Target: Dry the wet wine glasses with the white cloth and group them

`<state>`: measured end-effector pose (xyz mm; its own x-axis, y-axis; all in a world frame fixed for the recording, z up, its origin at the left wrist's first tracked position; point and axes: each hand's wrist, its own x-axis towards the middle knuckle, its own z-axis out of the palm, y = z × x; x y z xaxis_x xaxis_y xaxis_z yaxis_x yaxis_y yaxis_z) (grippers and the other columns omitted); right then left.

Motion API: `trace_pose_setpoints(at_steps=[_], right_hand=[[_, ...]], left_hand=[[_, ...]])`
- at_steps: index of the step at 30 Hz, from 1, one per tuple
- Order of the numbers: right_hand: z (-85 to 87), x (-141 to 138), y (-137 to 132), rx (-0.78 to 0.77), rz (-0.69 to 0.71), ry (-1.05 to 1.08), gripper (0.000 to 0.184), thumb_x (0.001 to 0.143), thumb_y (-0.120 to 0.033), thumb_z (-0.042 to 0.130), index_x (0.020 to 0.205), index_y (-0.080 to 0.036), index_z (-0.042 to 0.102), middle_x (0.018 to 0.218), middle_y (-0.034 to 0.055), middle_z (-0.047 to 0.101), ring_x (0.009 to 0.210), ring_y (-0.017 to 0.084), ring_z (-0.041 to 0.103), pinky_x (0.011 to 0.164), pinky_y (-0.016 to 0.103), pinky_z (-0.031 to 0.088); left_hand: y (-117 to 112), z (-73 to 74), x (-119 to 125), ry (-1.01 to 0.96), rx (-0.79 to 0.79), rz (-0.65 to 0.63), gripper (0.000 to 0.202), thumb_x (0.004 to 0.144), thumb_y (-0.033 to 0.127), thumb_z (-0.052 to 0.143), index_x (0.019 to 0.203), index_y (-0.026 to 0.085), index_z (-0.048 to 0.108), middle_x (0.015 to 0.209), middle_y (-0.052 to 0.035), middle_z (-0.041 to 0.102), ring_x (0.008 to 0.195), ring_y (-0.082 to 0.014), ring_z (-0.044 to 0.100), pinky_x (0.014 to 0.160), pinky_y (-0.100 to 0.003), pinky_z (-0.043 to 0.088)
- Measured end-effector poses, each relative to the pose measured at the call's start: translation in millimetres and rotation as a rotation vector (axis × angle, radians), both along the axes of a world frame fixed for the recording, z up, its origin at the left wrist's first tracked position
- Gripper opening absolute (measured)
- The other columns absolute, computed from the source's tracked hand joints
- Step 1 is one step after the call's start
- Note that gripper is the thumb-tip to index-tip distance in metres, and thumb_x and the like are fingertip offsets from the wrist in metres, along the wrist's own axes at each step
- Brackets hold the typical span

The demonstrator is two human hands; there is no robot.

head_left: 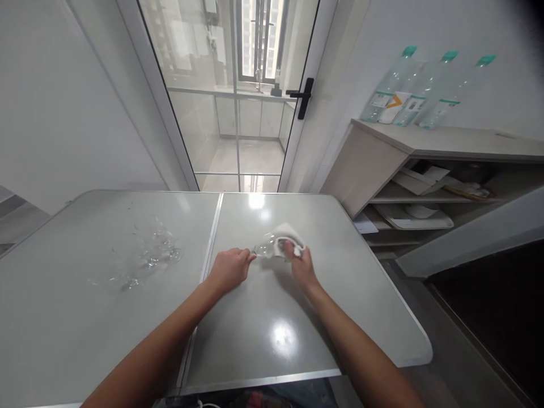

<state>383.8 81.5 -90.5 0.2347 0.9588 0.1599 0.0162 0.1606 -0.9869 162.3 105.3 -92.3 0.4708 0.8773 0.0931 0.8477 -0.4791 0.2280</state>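
Two bare hands are working above the tabletop [255, 317], between its metal strip [209, 243] and its right edge. The left hand [232, 266] is pinching the narrow end of a clear item [265, 246], thumb and forefinger meeting at its tip. The right hand [302, 266] is closing its fingers on a white cloth [289, 232], which is covering the item's other end; whether the fingertips are also touching the item itself, I cannot tell. The opposed grips are probably steadying the item from both ends, the pinch leaving its middle exposed. Blur and glare are hiding its exact form.

Left of the strip, a loose group of clear pieces [158, 254] is lying nearer the far edge than the near one, presumably so placed as to be leaving room around the hands. Beyond the far right corner, clear bottles [378, 102] with green caps are standing on a cabinet [374, 164], apparently set against the wall for support. Past the far edge, a glazed door [261, 156] is showing a sink area behind it.
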Motion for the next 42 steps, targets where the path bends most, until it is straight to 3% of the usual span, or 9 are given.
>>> trace_pose_setpoints(at_steps=[4, 8, 16, 22, 27, 34, 36, 40, 42], right_hand=[[4.4, -5.6, -11.1, 0.013, 0.251, -0.084, 0.057, 0.093, -0.045, 0.063, 0.144, -0.023, 0.05, 0.1, 0.0037, 0.069, 0.088, 0.02, 0.062, 0.084, 0.032, 0.05], [4.0, -1.9, -10.9, 0.038, 0.277, -0.147, 0.044, 0.094, -0.043, 0.061, 0.133, -0.023, 0.055, 0.084, -0.0001, 0.062, 0.072, 0.018, 0.055, 0.072, 0.03, 0.047], [-3.9, 3.9, -17.8, 0.221, 0.019, -0.276, 0.022, 0.094, -0.042, 0.06, 0.109, -0.026, 0.062, 0.08, 0.0021, 0.059, 0.068, 0.021, 0.052, 0.067, 0.034, 0.044], [-7.8, 16.2, -14.1, 0.392, 0.163, -0.342, 0.031, 0.085, -0.042, 0.068, 0.113, -0.028, 0.064, 0.097, 0.0087, 0.063, 0.106, 0.032, 0.054, 0.092, 0.046, 0.046], [-4.5, 1.3, -14.4, 0.146, 0.032, -0.105, 0.024, 0.095, -0.045, 0.057, 0.111, -0.027, 0.059, 0.082, 0.0014, 0.054, 0.071, 0.02, 0.051, 0.07, 0.033, 0.047], [-4.0, 16.3, 5.2, 0.113, -0.281, 0.147, 0.035, 0.094, -0.045, 0.058, 0.125, -0.029, 0.056, 0.1, 0.0011, 0.062, 0.084, 0.016, 0.057, 0.076, 0.026, 0.048], [-3.4, 21.3, 6.2, 0.16, -0.111, 0.086, 0.038, 0.096, -0.044, 0.057, 0.13, -0.027, 0.058, 0.112, 0.0041, 0.065, 0.096, 0.018, 0.061, 0.086, 0.029, 0.048], [1.9, 22.1, 1.4, 0.221, 0.496, -0.255, 0.033, 0.095, -0.045, 0.061, 0.115, -0.021, 0.073, 0.109, 0.009, 0.073, 0.101, 0.024, 0.064, 0.096, 0.038, 0.047], [5.3, 20.8, -0.1, 0.174, 0.589, -0.302, 0.032, 0.095, -0.045, 0.062, 0.108, -0.02, 0.076, 0.104, 0.0088, 0.074, 0.097, 0.024, 0.065, 0.093, 0.037, 0.048]], left_hand=[[-6.9, -1.7, 5.3, -0.002, -0.025, -0.052, 0.039, 0.103, 0.038, 0.038, 0.082, 0.018, 0.063, 0.077, -0.0103, 0.066, 0.066, -0.0199, 0.056, 0.059, -0.03, 0.021], [-10.9, 1.2, 10.4, -0.181, -0.131, -0.077, 0.04, 0.102, 0.039, 0.04, 0.072, 0.018, 0.057, 0.065, -0.0052, 0.06, 0.06, -0.0165, 0.051, 0.059, -0.029, 0.023], [-12.9, 8.0, 14.0, -0.911, -1.181, -0.125, 0.05, 0.091, 0.057, 0.055, 0.06, 0.019, 0.045, 0.047, 0.0027, 0.044, 0.046, -0.0109, 0.043, 0.053, -0.026, 0.03], [-6.6, 14.6, 3.4, -1.093, -1.483, -0.134, 0.046, 0.087, 0.054, 0.06, 0.063, 0.02, 0.041, 0.046, 0.0076, 0.024, 0.046, -0.0084, 0.026, 0.05, -0.025, 0.024], [-12.7, 9.4, 13.9, -0.98, -1.189, -0.102, 0.054, 0.093, 0.065, 0.048, 0.065, 0.02, 0.041, 0.048, 0.0058, 0.032, 0.046, -0.0096, 0.034, 0.05, -0.025, 0.021], [-19.7, -0.4, 20.3, -0.193, -0.153, -0.087, 0.043, 0.102, 0.042, 0.04, 0.068, 0.018, 0.051, 0.062, -0.0045, 0.058, 0.056, -0.0156, 0.05, 0.056, -0.03, 0.02], [-20.9, -3.3, 19.2, -0.077, -0.068, -0.124, 0.042, 0.104, 0.04, 0.038, 0.073, 0.018, 0.056, 0.065, -0.006, 0.062, 0.058, -0.0173, 0.055, 0.055, -0.031, 0.02], [-21.0, -4.8, 15.1, 0.021, 0.094, -0.225, 0.035, 0.103, 0.035, 0.043, 0.079, 0.018, 0.062, 0.069, -0.0066, 0.066, 0.061, -0.0192, 0.059, 0.055, -0.03, 0.024], [-18.7, -3.6, 11.2, 0.029, 0.178, -0.283, 0.034, 0.102, 0.033, 0.046, 0.077, 0.017, 0.062, 0.069, -0.0067, 0.066, 0.062, -0.0195, 0.06, 0.056, -0.03, 0.026]])
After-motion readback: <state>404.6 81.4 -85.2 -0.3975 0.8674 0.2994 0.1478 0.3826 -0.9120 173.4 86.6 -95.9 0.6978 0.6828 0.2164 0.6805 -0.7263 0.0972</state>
